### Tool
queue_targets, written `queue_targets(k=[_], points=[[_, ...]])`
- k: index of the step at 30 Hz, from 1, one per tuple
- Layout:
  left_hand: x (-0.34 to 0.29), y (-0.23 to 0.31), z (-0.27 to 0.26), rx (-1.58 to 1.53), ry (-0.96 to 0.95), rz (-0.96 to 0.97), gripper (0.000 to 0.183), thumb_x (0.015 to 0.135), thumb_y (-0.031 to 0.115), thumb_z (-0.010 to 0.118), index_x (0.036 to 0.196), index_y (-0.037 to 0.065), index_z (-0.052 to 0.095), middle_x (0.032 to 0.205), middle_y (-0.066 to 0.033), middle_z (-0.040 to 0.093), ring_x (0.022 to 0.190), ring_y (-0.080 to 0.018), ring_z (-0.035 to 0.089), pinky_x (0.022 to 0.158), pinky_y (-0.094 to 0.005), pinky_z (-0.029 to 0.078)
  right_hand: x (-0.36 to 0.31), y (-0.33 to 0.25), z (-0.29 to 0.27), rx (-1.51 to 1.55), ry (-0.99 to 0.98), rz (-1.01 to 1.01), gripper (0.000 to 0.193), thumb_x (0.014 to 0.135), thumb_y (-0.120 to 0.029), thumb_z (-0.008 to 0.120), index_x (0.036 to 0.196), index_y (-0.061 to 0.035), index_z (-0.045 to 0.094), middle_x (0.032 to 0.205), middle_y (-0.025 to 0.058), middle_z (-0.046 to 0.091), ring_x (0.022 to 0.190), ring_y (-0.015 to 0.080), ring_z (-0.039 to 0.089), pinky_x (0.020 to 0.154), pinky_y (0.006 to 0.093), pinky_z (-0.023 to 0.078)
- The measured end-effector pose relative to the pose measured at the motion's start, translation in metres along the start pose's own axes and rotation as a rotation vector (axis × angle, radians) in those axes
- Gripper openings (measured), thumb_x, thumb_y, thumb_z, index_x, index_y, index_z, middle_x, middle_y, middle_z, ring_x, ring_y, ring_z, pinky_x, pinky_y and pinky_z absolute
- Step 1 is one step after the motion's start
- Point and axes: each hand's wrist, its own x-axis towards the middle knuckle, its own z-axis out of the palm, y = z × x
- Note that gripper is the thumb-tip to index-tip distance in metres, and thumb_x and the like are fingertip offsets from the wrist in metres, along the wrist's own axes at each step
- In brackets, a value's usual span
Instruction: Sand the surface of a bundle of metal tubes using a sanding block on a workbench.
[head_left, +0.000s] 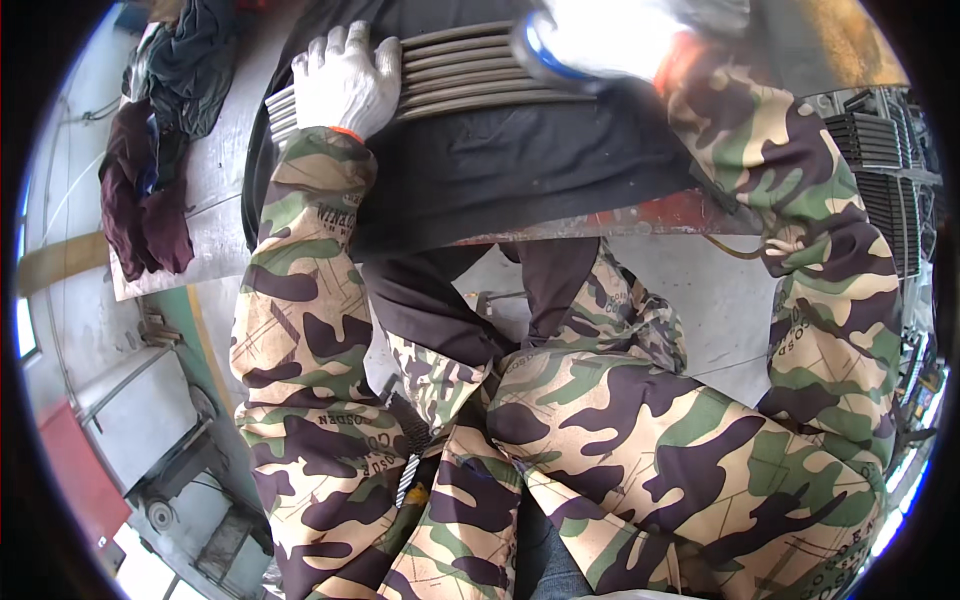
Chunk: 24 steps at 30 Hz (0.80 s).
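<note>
Side by side on a black cloth [520,165] lies a row of long grey metal bars [460,75]. My left hand [350,85], in a white knitted glove with an orange cuff, rests flat across their left part, fingers spread. Further right, my gloved right hand [625,40] is over the right part of the bars, smeared by motion and glare. It grips a round thing with a blue rim [550,50]; only its left edge shows, so its kind is unclear. The bars' right ends are hidden beneath it.
The cloth drapes over a metal table [225,170] with a worn red front edge [620,215]. Crumpled dark clothes [150,200] hang at the table's left. Racks of stacked dark bars [870,190] stand at the right. A wheeled machine [165,500] is on the lower left.
</note>
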Motion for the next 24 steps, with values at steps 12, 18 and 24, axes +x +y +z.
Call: queue_targets(k=[12,18,24], points=[[-0.029,-0.038,-0.032,-0.149,0.075,0.068,0.046,0.096,0.033,0.061,0.129,0.001,0.063,0.123,-0.0173,0.065,0.115,-0.0378,0.06,0.101,-0.0503,0.044,0.017,-0.021,0.001,0.083,-0.145,0.061,0.02,0.086,-0.023,0.063,0.092,-0.0034,0.065,0.09,0.0235,0.066,0.084,0.042,0.068,0.072,0.0533,0.056],[-0.043,-0.048,-0.039,-0.028,0.105,-0.042,0.048,0.095,0.037,0.062,0.128,0.003,0.065,0.12,-0.0155,0.066,0.117,-0.0363,0.059,0.102,-0.0508,0.044,0.021,-0.049,-0.011,0.041,-0.044,-0.038,0.018,0.086,-0.022,0.064,0.09,-0.0048,0.064,0.086,0.0212,0.064,0.08,0.0403,0.068,0.069,0.0531,0.056],[-0.023,-0.033,-0.024,-0.013,-0.122,-0.168,0.052,0.105,0.041,0.051,0.144,0.007,0.058,0.15,-0.0203,0.055,0.138,-0.0429,0.05,0.117,-0.0532,0.035,0.041,-0.066,0.009,0.062,-0.054,-0.022,0.019,0.087,-0.024,0.063,0.092,-0.0057,0.064,0.089,0.0204,0.065,0.081,0.0396,0.068,0.069,0.0538,0.056]])
